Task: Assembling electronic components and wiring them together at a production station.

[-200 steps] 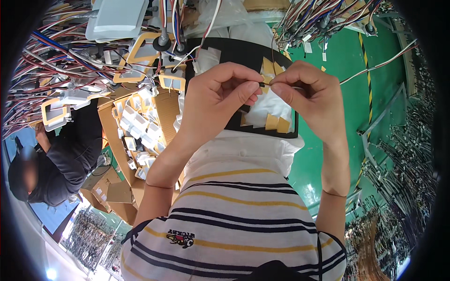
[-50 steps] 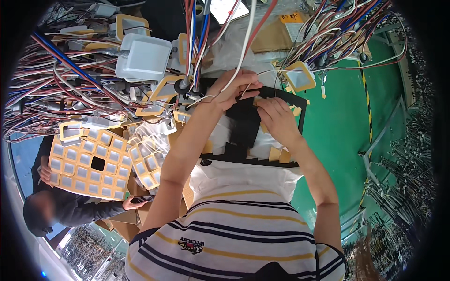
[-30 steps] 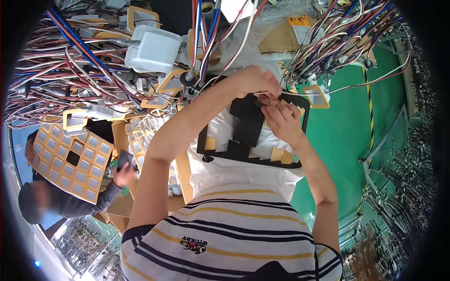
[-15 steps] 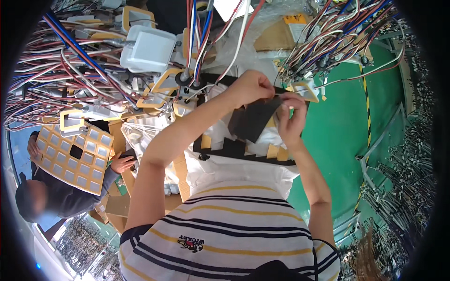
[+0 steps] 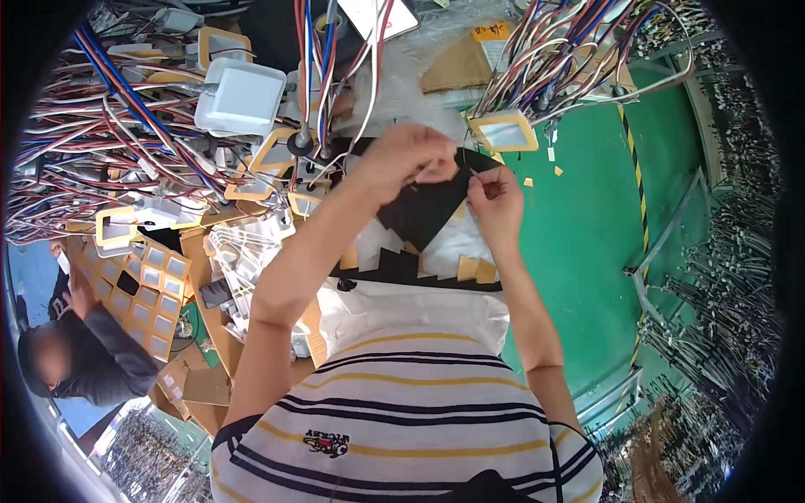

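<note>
The green floor (image 5: 579,260) spreads to the right of the black tray (image 5: 432,282), which rests on the person's lap. Left of the tray and beyond it lies a big tangle of coloured wires (image 5: 105,159); a second wire bundle (image 5: 553,75) is past its far right corner. A cardboard box (image 5: 226,331) filled with pale parts stands to the tray's left, and farther left a co-worker (image 5: 117,344) sits near a card of yellow-edged squares (image 5: 151,289).

Over the middle of the tray lies the black sheet (image 5: 423,210), slanted, its upper part running in under both hands. The left hand (image 5: 426,158) is above the tray's far side, fingers curled inward; it is blurred, so I can't tell whether the fingertips meet or grip anything. The right hand (image 5: 496,197), over the tray's right side, has thumb and forefinger together on a pale sliver (image 5: 475,173), its tip pointing toward the left hand.

Smaller still, yellow tabs (image 5: 467,268) sit along the tray's near edge.

My reading is that the step in hand is fine fingertip work just above the sheet, both hands near each other but apart. From here, the next move would call for a light, steady pinch and careful lining up of the sliver.
</note>
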The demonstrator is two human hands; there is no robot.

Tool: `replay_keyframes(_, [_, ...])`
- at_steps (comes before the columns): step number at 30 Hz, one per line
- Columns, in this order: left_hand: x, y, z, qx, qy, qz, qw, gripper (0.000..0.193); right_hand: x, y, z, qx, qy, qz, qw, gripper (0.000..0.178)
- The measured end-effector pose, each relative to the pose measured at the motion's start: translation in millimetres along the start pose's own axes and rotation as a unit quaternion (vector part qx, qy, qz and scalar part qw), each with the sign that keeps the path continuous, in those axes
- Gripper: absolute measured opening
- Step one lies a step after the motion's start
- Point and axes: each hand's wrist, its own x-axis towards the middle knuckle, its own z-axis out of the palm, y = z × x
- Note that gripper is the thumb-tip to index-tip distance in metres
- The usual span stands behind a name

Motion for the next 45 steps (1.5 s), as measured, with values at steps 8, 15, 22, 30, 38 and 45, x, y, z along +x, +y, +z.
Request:
replay_keyframes(8, [5.8,-48.7,5.2,0.060,0.083,0.018,0.995,0.016,-22.9,15.6,-12.4,0.395,0.201,0.183,0.878,0.006])
replay_keyframes(15, [-27.5,-22.0,26.8,0.157,0.122,0.111,0.974,0.011,-31.6,-69.3,-57.9,0.274,-0.035,-0.091,0.957,0.009])
replay_keyframes(22, [-79.6,29.2,57.4,0.046,-0.005,0.005,0.999,0.012,2.1,-135.0,-64.1,0.126,-0.267,-0.078,0.952,0.013])
replay_keyframes(30, [-86.4,26.3,61.5,-0.035,-0.010,-0.010,0.999,0.012,3.8,-136.8,-61.4,0.128,-0.262,-0.074,0.954,0.014])
replay_keyframes(38, [-86.0,21.8,63.5,-0.058,-0.013,-0.011,0.998,0.012,-2.5,-132.8,-60.0,0.050,-0.219,-0.121,0.967,0.018])
replay_keyframes(45, [-87.0,21.4,62.3,-0.038,-0.001,0.023,0.999,0.012,-17.1,-149.4,-43.6,-0.137,-0.093,-0.197,0.966,0.039])
